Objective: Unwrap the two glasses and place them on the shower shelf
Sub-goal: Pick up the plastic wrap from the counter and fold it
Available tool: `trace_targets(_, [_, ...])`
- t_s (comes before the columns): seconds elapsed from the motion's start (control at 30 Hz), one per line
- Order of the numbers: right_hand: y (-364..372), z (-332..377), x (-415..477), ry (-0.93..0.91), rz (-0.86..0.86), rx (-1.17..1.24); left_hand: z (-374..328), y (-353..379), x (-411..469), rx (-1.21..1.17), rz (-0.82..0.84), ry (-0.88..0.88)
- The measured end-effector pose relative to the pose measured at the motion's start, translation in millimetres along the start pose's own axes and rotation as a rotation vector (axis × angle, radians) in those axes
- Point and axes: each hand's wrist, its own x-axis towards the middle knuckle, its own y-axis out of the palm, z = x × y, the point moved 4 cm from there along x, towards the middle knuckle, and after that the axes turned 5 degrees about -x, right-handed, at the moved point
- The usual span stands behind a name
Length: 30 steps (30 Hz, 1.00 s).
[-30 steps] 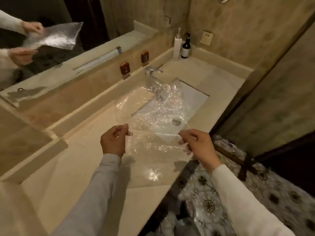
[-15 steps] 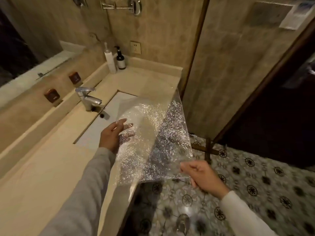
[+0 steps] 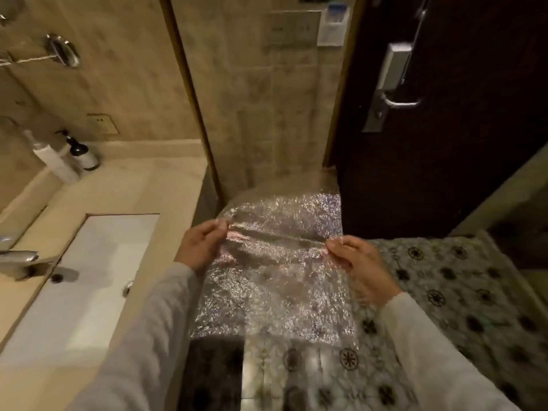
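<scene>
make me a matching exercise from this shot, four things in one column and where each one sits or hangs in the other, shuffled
Things:
1. bubble wrap sheet
2. dark pump bottle
3. silver door handle
4. faucet

Places:
A. on the dark door, upper right
B. at the left edge, beside the white basin
C. at the back of the vanity counter, next to a white pump bottle
D. held up between the left hand and right hand, over the patterned floor

Pairs: 1-D, 2-C, 3-A, 4-B
</scene>
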Motion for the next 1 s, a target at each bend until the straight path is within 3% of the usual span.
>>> trace_targets(0.07, [-30,4,-1,0.017,0.015,0.044,0,34,10,0.041,0.109,0.003])
trace_targets(0.2, [-79,16,-2,0.008,-0.147,0.033,2,106,21,0.021,0.339,-0.1])
trace_targets(0.37, [-148,20,-15,0.002,-0.256,0.029,-1,178,50,0.095,0.448,-0.062])
trace_targets(0.6, [-231,24,-48,-0.003,-0.281,0.003,17,284,90,0.071,0.676,-0.16])
trace_targets(0.7, [-258,25,-54,0.011,-0.427,0.014,26,325,108,0.057,0.797,-0.235])
trace_targets(1.0, [-305,62,-41,-0.091,-0.748,-0.02,0,459,182,-0.044,1.022,-0.135])
